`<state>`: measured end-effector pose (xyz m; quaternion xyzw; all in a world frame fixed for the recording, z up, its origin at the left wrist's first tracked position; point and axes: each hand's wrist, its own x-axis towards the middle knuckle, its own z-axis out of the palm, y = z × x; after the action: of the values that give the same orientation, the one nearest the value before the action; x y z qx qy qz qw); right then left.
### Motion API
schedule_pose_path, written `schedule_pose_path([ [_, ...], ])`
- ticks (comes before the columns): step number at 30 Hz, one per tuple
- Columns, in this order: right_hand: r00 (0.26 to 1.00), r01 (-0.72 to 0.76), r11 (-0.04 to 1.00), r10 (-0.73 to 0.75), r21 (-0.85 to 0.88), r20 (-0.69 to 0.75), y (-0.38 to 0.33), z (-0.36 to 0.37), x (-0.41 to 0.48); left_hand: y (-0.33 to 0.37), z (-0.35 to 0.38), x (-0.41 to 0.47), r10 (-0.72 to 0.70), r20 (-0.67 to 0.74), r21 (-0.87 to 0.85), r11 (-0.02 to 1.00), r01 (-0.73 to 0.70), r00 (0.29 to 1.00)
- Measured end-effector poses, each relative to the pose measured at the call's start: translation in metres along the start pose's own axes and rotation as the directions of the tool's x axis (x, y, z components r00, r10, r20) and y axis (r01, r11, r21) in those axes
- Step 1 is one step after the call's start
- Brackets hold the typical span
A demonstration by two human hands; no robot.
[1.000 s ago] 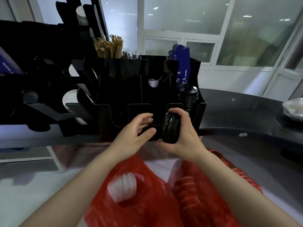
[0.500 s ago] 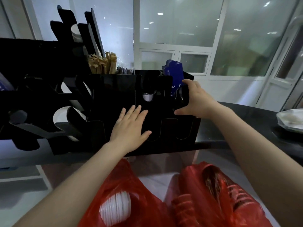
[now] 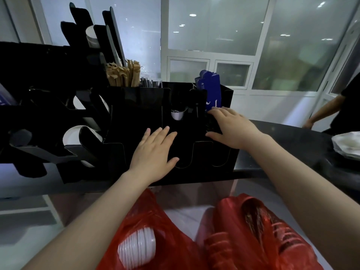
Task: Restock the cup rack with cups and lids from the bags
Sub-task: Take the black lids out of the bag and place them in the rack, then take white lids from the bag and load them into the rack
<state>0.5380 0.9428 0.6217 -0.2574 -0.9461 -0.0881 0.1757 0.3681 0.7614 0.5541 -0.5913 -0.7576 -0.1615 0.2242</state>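
Observation:
The black cup rack (image 3: 136, 117) stands on a dark counter in front of me. My left hand (image 3: 153, 149) lies flat and open against the rack's front panel. My right hand (image 3: 233, 127) reaches into the rightmost slot, fingers over and thumb under a stack of black lids (image 3: 212, 123). Below me, one red bag (image 3: 167, 227) holds a stack of white lids (image 3: 136, 248). A second red bag (image 3: 259, 230) to its right holds dark stacked items. White cups (image 3: 71, 136) lie in the rack's left holders, and a small white cup (image 3: 177, 115) shows in a middle slot.
Wooden stirrers (image 3: 124, 73) and blue packets (image 3: 211, 90) stick up from the rack's top. The dark counter (image 3: 282, 145) runs to the right, with a white dish-like thing (image 3: 346, 145) on it. Another person's arm (image 3: 327, 112) is at the far right.
My right hand carried the black lids from in front of the rack up and over, then lowered them into the rightmost slot. My left hand moved onto the rack's front and stays flat there.

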Motion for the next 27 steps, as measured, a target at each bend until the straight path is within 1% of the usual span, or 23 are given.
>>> schedule_pose_path([
  [1,1.0,0.006,0.999,-0.006,-0.045,-0.006,-0.002,0.0,-0.001,0.0,0.0,0.0,0.0,0.002,-0.004,1.0,0.0,1.0],
  [3,1.0,-0.002,0.997,0.001,-0.079,-0.006,-0.005,0.0,-0.004,0.0,-0.001,0.0,0.0,0.005,-0.01,1.0,0.0,1.0],
  [5,1.0,-0.021,0.998,0.02,-0.065,-0.018,-0.008,-0.001,-0.009,0.0,-0.003,0.0,0.009,0.016,-0.009,1.0,-0.009,1.0],
  [8,0.997,-0.027,0.999,0.024,-0.031,-0.079,-0.016,-0.005,-0.017,0.0,-0.006,-0.003,0.013,0.02,-0.024,1.0,-0.012,1.0],
  [12,0.996,0.032,1.0,-0.031,0.0,-0.087,-0.037,-0.01,-0.035,0.005,-0.014,-0.02,0.019,-0.028,-0.061,0.998,-0.021,0.999],
  [15,0.986,0.124,0.99,-0.115,0.072,-0.119,-0.064,-0.008,-0.055,0.005,-0.021,-0.048,0.032,-0.059,-0.116,0.993,-0.039,0.998],
  [19,0.962,0.234,0.94,-0.187,0.248,-0.198,-0.108,0.011,-0.089,0.002,-0.022,-0.104,0.025,-0.073,-0.231,0.972,-0.042,0.997],
  [21,0.956,0.273,0.919,-0.226,0.286,-0.188,-0.129,0.027,-0.105,-0.002,-0.016,-0.135,-0.004,-0.068,-0.289,0.957,-0.016,0.998],
  [23,0.952,0.298,0.901,-0.258,0.316,-0.162,-0.145,0.047,-0.118,-0.007,-0.008,-0.166,-0.064,-0.049,-0.334,0.941,0.045,0.997],
  [25,0.969,0.248,0.9,-0.235,0.359,-0.08,-0.159,0.067,-0.131,-0.012,0.001,-0.191,-0.147,0.01,-0.374,0.917,0.14,0.989],
  [27,0.984,0.15,0.911,-0.174,0.383,0.027,-0.171,0.088,-0.142,-0.02,0.012,-0.21,-0.194,0.082,-0.387,0.898,0.211,0.978],
])
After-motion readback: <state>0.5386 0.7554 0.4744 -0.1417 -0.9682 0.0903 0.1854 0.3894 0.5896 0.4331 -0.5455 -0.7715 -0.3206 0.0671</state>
